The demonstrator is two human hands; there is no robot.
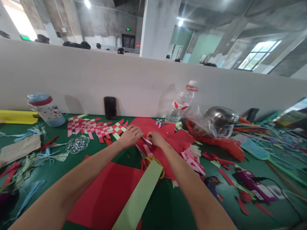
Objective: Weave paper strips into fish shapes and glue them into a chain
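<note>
My left hand (130, 135) and my right hand (155, 139) meet over a red paper sheet (177, 140) on the green table (168, 204). Both have their fingers pinched on thin paper strips (146, 140), pink and red, held between them. Just below the hands lie scissors (148, 159) with yellow and red handles, partly under a long pale green paper strip (140, 195). A second red sheet (105, 195) lies under my left forearm. Woven red, pink and green paper pieces (96, 127) lie to the left of my left hand.
A white partition (144, 83) backs the table; a phone (110, 107), a plastic bottle (181, 103) and a lidded cup (46, 110) stand near it. A dish of googly eyes (77, 144) and tassels lie left. A steel bowl in plastic (219, 121), sticks and a glue gun (254, 185) lie right.
</note>
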